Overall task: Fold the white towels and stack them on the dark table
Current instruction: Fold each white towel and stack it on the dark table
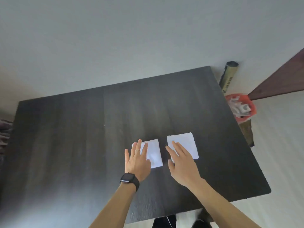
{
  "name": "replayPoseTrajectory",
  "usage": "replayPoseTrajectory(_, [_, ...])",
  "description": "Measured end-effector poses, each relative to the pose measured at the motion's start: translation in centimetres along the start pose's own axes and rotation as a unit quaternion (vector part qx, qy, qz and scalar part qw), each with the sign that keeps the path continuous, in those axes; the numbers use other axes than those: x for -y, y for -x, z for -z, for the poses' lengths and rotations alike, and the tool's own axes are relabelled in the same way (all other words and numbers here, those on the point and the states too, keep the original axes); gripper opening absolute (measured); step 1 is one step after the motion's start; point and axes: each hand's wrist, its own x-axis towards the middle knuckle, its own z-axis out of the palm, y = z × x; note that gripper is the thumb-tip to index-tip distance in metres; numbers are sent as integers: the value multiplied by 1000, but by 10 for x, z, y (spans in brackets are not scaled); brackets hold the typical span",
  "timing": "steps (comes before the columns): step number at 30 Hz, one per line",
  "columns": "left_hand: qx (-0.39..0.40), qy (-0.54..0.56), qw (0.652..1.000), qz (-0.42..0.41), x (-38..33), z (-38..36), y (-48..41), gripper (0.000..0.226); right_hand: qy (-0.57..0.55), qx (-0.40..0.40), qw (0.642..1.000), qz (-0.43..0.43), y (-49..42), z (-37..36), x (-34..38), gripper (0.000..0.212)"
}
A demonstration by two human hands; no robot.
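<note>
Towels are lying on the dark table (74, 145), two of them, white and folded into small squares. Closest to the person, at 6 o'clock, a black watch (129, 179) is sitting on the left wrist. The left hand (137, 159) is lying flat over the 9 o'clock side of the left towel (155, 153). Its fingers are staying straight and spread apart, and a thin ring (137, 150) is showing on one of them. The right hand (182, 162) is lying flat over the 7 o'clock corner of the right towel (187, 143), with its fingers straight too and a little apart. Neither hand is gripping anything. I cannot tell if the palms are pressing down or just floating above the cloth.

The two towels are sitting side by side, near each other but not touching, with a dark strip of table showing between them. The right towel is lying at about 2 o'clock from the left one.

It is looking like the folding is done and the stacking is coming next. For that, a hand will be needing to lift one towel by its edges, keeping the folds together, and lay it square on top of the other.

Farther off, past the table's edge at 2 o'clock, a red bag (241, 111) full of bits is sitting on the pale floor. A rolled-up tube (228, 74) is standing just beyond it at 1 o'clock. A pale wall is filling the far view at 12 o'clock.
</note>
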Motion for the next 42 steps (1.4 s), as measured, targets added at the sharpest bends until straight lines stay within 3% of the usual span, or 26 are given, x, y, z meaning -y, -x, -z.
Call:
replayPoseTrajectory(4, [7, 43, 998, -34, -76, 17, 27, 64, -54, -77, 993, -68, 74, 43, -55, 44])
replayPoseTrajectory(8, [-17, 43, 988, -148, -199, 29, 48, 59, -115, -167, 969, -140, 158, 101, -131, 40])
replayPoseTrajectory(12, [-43, 42, 957, -285, -356, 36, 82, 55, -142, -290, 923, -207, 254, 161, -224, 37])
replayPoseTrajectory(18, [-38, 39, 879, -473, -612, 23, 165, 48, -119, -444, 824, -332, 417, 241, -354, 35])
replayPoseTrajectory(24, [-25, 72, 747, -660, -809, 13, 263, 48, -46, -548, 721, -421, 571, 301, -443, 33])
replayPoseTrajectory(27, [-14, 98, 694, -713, -892, 0, 304, 44, -24, -579, 665, -472, 638, 320, -484, 28])
replayPoseTrajectory(30, [7, 102, 660, -744, -964, -18, 328, 40, -4, -588, 635, -502, 683, 340, -528, 28])
replayPoseTrajectory(37, [37, 74, 616, -784, -1136, -66, 338, 43, 14, -594, 605, -531, 734, 393, -668, 31])
replayPoseTrajectory(42, [49, 54, 616, -785, -1258, -85, 329, 42, 0, -577, 587, -568, 754, 421, -762, 32])
